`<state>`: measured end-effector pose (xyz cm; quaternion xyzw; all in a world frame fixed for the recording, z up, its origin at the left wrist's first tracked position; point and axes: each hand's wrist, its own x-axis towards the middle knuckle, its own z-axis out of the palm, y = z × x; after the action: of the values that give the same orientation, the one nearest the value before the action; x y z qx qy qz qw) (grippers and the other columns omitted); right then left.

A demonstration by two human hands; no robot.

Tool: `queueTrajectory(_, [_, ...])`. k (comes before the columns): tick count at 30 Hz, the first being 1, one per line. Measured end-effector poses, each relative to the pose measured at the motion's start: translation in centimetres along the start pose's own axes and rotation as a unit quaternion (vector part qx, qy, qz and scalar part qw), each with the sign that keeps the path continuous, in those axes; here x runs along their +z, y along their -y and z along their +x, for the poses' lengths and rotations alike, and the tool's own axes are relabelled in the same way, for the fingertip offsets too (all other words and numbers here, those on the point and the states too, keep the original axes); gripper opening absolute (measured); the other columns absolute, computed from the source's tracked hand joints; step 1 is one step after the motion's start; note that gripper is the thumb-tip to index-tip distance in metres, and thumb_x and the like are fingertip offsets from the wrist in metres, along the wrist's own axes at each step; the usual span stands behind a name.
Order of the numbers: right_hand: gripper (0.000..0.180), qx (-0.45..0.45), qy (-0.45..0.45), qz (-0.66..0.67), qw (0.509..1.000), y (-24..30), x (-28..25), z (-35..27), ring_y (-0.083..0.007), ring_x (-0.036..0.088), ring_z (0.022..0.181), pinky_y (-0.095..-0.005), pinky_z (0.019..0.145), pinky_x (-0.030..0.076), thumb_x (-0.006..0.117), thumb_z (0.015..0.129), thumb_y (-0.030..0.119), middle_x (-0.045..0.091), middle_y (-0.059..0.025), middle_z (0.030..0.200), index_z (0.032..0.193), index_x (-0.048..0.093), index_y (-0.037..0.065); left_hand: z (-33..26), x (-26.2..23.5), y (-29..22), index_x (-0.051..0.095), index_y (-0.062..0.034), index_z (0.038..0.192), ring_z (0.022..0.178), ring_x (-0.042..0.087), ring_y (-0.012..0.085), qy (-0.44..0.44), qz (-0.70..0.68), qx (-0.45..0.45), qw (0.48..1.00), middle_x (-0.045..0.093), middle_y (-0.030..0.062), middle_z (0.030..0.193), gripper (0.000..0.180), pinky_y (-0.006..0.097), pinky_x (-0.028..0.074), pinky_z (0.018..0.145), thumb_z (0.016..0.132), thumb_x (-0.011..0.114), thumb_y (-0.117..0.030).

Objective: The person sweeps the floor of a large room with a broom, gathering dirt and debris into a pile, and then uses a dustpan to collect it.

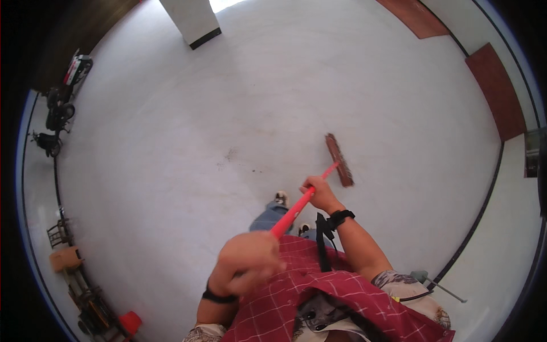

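Note:
I hold a push broom with a red handle (pixel 296 210) in both hands. My left hand (pixel 249 259) grips the top of the handle close to my chest. My right hand (pixel 320 192) grips the handle lower down, nearer the head. The brown brush head (pixel 339 160) rests on the pale grey floor (pixel 239 102) ahead of me to the right. A small patch of dark dirt (pixel 232 155) lies on the floor left of the brush head. My shoes (pixel 281 198) show below the handle.
A white pillar with a dark base (pixel 194 21) stands far ahead. Parked motorbikes (pixel 60 105) line the left edge, with orange machinery and a red bucket (pixel 130 322) lower left. Reddish-brown doors (pixel 497 91) sit in the right wall. A long-handled tool (pixel 436 283) lies at lower right.

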<state>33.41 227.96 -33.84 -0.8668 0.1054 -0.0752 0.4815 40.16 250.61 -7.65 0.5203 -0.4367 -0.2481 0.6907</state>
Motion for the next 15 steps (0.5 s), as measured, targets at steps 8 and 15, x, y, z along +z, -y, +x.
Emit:
queueTrajectory(8, [0.015, 0.149, -0.016, -0.037, 0.988, -7.5, 4.1, -8.7, -0.0312, 0.058, 0.071, -0.0382, 0.063, 0.046, 0.069, 0.073, 0.011, 0.060, -0.0144, 0.070, 0.071, 0.056, 0.003, -3.7, -1.4, 7.6, 0.059, 0.0034, 0.077, 0.058, 0.047, 0.0146, 0.011, -0.053, -0.240, 0.969, 0.055, 0.0071, 0.067, 0.016, 0.028, 0.036, 0.053, 0.082, 0.052, -0.010])
queueTrajectory(15, [0.013, -0.010, -0.083, 0.079, 0.993, 6.0, 26.8, 1.8, -0.0354, 0.055, 0.074, -0.0424, 0.066, 0.043, 0.067, 0.066, 0.006, 0.059, -0.0133, 0.073, 0.071, 0.056, 0.007, -11.2, -17.3, -3.4, 0.050, 0.0051, 0.055, 0.049, 0.049, 0.0240, -0.163, 0.090, -0.148, 0.971, 0.051, 0.0131, 0.054, 0.022, 0.033, 0.037, 0.048, 0.068, 0.056, -0.012])
